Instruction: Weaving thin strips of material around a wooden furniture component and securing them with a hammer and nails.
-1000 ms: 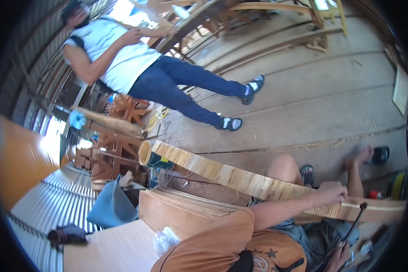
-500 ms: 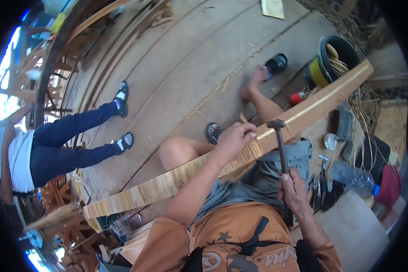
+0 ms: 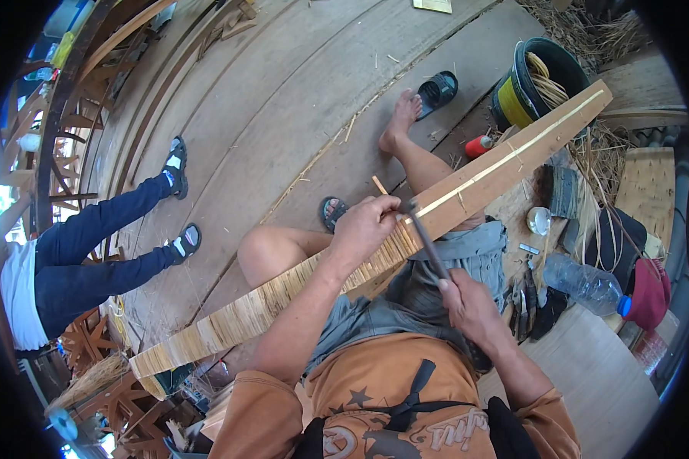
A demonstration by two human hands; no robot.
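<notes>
Across my lap lies a long wooden beam [image 3: 532,157], slanting from lower left to upper right. Its left part is wrapped closely in pale cane strips [image 3: 237,317], and a light strip runs along the bare right part. My left hand [image 3: 367,226] is closed at the end of the wrapping, its fingers pinching a cane strip [image 3: 380,184] whose tip sticks up beyond them. In my right hand [image 3: 471,302] is a hammer [image 3: 434,252], gripped by its dark handle. The hammer's head is at the wrapping's edge beside my left fingertips; whether it touches is unclear.
A dark bucket [image 3: 509,103] with coiled cane stands beyond the beam's right end, near a red spool [image 3: 479,146]. To the right lie a plastic bottle [image 3: 582,279] and several hand tools [image 3: 524,302]. Another person [image 3: 92,237] stands at the left.
The hammer head has moved left and down to the wrapping's edge, close to my left fingers. The view has shifted, and the cane tip shows more clearly above my left hand.
</notes>
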